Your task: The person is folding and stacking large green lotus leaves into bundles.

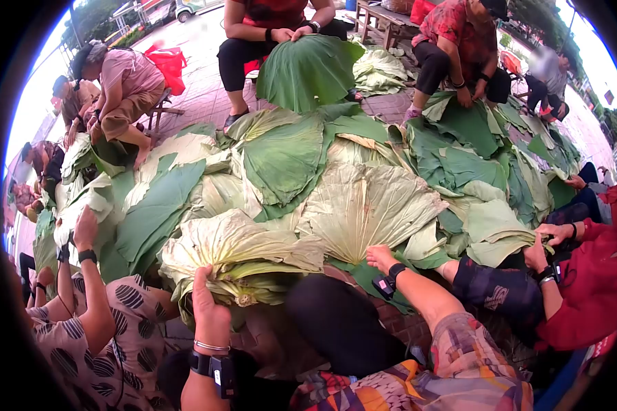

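My left hand (211,307) is closed around the gathered base of a bundle of lotus leaves (236,243), pale side up and folded into a fan. The bundle's bunched stem end faces me, near my knee. My right hand (382,257) pinches the near edge of a wide pale lotus leaf (370,202) that lies spread on the heap. Its fingertips are partly hidden against the leaf. A large green lotus leaf (284,156) lies further up the heap, beyond both hands.
A long heap of green and pale leaves (178,154) covers the paving between seated people. Opposite, a person holds a green leaf (308,72). Close on my left sits a person in a patterned top (134,322); on my right, one in red (589,288). Behind stands a wooden bench (389,24).
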Motion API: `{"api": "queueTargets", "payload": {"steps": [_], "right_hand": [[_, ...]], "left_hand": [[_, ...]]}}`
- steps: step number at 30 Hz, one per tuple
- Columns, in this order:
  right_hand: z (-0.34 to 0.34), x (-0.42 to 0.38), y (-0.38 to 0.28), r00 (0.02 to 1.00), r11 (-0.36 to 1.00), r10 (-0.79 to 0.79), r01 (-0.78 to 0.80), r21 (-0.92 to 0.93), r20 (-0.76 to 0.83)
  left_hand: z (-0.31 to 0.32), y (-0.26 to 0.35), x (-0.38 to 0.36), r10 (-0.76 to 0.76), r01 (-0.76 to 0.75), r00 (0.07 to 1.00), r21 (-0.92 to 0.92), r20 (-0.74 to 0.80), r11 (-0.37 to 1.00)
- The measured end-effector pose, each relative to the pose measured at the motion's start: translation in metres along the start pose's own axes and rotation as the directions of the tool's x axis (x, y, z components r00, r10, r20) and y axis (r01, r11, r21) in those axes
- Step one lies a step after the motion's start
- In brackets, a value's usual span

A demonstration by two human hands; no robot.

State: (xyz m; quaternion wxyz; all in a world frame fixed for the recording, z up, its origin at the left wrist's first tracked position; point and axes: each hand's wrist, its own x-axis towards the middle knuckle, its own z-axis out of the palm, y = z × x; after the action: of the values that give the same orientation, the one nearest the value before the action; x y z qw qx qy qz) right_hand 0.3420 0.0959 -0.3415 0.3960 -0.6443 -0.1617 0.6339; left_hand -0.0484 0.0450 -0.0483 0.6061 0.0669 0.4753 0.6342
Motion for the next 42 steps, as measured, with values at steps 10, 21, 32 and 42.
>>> {"api": "queueTargets", "payload": {"steps": [10, 21, 32, 42], "right_hand": [[0.006, -0.008, 0.017, 0.799, 0.646, -0.497, 0.079, -0.759, -0.340], [-0.057, 0.008, -0.017, 0.947, 0.990, -0.033, 0.075, 0.118, -0.321], [0.055, -0.088, -0.233, 0.855, 0.833, -0.469, 0.343, 0.435, 0.224], [0.108, -0.156, -0.332, 0.542, 0.662, -0.726, 0.383, 0.644, 0.423]], "left_hand": [[-0.008, -0.004, -0.002, -0.023, 0.023, 0.999, -0.014, -0.022, 1.000], [-0.008, -0.007, 0.005, -0.059, 0.059, 0.998, -0.003, 0.003, 0.998], [0.009, -0.008, 0.001, -0.097, 0.097, 0.995, 0.021, 0.032, 0.995], [0.006, -0.010, 0.000, -0.090, 0.091, 0.995, -0.014, 0.042, 0.996]]}}
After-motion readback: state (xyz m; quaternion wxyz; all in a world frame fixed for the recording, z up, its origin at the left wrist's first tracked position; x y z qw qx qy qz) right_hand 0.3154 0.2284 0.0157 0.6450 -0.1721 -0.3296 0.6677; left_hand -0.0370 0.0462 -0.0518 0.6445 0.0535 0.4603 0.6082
